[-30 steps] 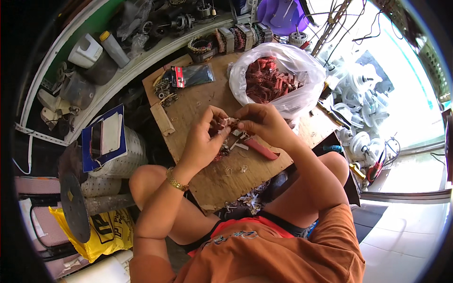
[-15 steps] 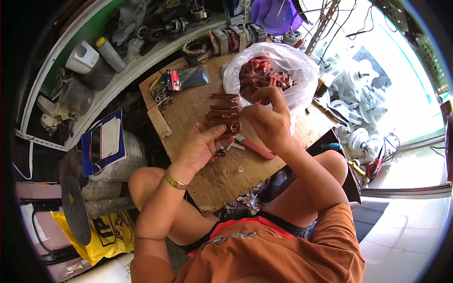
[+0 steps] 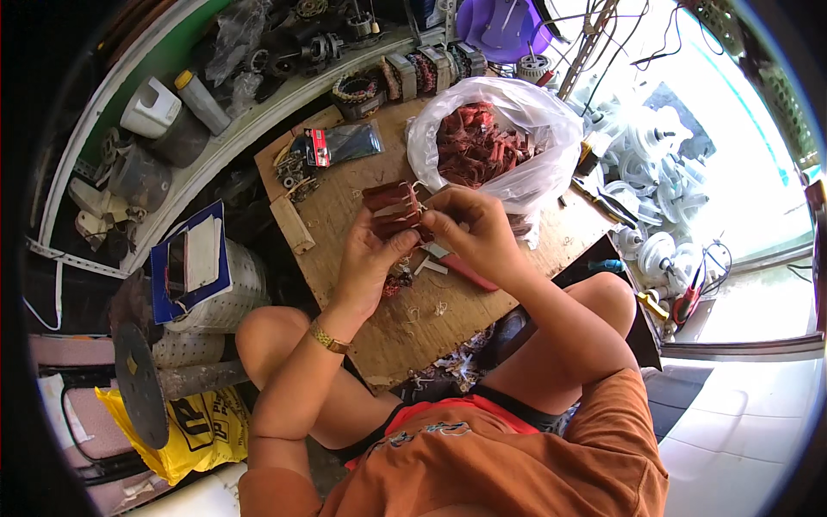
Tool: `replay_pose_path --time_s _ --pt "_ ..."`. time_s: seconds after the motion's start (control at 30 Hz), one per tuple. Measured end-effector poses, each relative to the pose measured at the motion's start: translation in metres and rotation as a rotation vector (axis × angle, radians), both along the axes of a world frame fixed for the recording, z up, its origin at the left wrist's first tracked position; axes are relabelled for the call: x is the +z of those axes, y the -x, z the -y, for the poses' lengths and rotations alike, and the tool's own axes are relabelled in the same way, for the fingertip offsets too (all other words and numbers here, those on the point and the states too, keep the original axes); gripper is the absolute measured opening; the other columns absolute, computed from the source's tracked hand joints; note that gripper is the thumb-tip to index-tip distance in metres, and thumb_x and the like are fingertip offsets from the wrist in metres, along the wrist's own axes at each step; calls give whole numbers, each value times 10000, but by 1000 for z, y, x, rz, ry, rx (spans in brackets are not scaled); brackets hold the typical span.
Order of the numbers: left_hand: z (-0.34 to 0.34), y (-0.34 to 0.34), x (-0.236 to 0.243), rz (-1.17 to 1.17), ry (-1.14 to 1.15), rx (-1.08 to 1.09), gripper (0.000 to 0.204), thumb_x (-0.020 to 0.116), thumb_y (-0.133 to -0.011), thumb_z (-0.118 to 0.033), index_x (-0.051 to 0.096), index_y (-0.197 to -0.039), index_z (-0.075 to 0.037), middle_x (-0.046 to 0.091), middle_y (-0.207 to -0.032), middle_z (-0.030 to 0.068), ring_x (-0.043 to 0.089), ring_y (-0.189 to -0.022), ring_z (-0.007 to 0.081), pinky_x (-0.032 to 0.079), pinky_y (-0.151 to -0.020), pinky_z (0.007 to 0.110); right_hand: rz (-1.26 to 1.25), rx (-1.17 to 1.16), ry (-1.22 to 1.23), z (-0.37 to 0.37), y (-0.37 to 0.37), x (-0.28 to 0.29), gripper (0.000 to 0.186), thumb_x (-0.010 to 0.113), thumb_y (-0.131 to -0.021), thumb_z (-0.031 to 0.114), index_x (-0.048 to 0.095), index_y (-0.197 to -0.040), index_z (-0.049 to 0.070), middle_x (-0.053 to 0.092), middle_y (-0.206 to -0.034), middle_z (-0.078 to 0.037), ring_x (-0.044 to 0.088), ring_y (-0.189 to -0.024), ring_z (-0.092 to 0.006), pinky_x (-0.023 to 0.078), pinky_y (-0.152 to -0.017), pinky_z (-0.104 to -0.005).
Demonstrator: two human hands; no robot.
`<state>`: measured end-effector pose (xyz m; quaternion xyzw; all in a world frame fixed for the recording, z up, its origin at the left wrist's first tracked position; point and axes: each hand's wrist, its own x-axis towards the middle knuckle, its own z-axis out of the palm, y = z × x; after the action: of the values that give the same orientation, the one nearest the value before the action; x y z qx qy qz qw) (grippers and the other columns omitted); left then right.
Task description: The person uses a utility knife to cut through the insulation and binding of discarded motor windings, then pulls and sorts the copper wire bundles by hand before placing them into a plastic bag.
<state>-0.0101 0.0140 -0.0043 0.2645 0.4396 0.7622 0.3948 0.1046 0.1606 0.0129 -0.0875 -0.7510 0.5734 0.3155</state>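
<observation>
My left hand (image 3: pixel 372 258) grips a red-brown ribbed piece (image 3: pixel 389 200) above the wooden board, thumb on its near side. White string (image 3: pixel 417 188) runs along the piece's right edge in loops. My right hand (image 3: pixel 478 226) is closed at that edge, with thumb and forefinger pinched on the string; the fingertips partly hide it. Below the hands, a red-handled tool (image 3: pixel 469 270) and a small white strip (image 3: pixel 431 265) lie on the board, the tool partly covered by my right hand.
Beyond my right hand, a clear plastic bag (image 3: pixel 422 142) holds many red-brown pieces (image 3: pixel 482 142). Wound motor stators (image 3: pixel 401 76) line the board's far edge. A packet (image 3: pixel 345 142) and metal parts (image 3: pixel 297 177) sit at the left; pliers (image 3: pixel 607 205) lie right. The wooden board (image 3: pixel 370 345) spans my lap.
The ribbed piece has tilted and shifted slightly left and nearer. My right hand has come lower and left, from beside the bag to the piece's edge.
</observation>
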Motion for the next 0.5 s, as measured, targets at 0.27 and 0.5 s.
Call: replay_pose_path --time_s 0.27,0.5 --pt "1 4 -5 -35 -54 -10 397 765 -881 -46 604 -1244 -45 686 -1192 53 637 -1117 137 523 -982 299 -19 59 131 7 0 -3 125 705 -913 82 639 -876 -16 590 -739 -37 502 -692 -85 430 -625 -282" --pt "8 17 -32 -644 202 60 319 664 -970 -126 593 -1275 -63 659 -1236 62 633 -1118 157 519 -983 341 -88 -9 126 15 7 -16 98 604 -959 27 512 -978 -3 573 -803 -95 569 -716 -180 449 -656 -327"
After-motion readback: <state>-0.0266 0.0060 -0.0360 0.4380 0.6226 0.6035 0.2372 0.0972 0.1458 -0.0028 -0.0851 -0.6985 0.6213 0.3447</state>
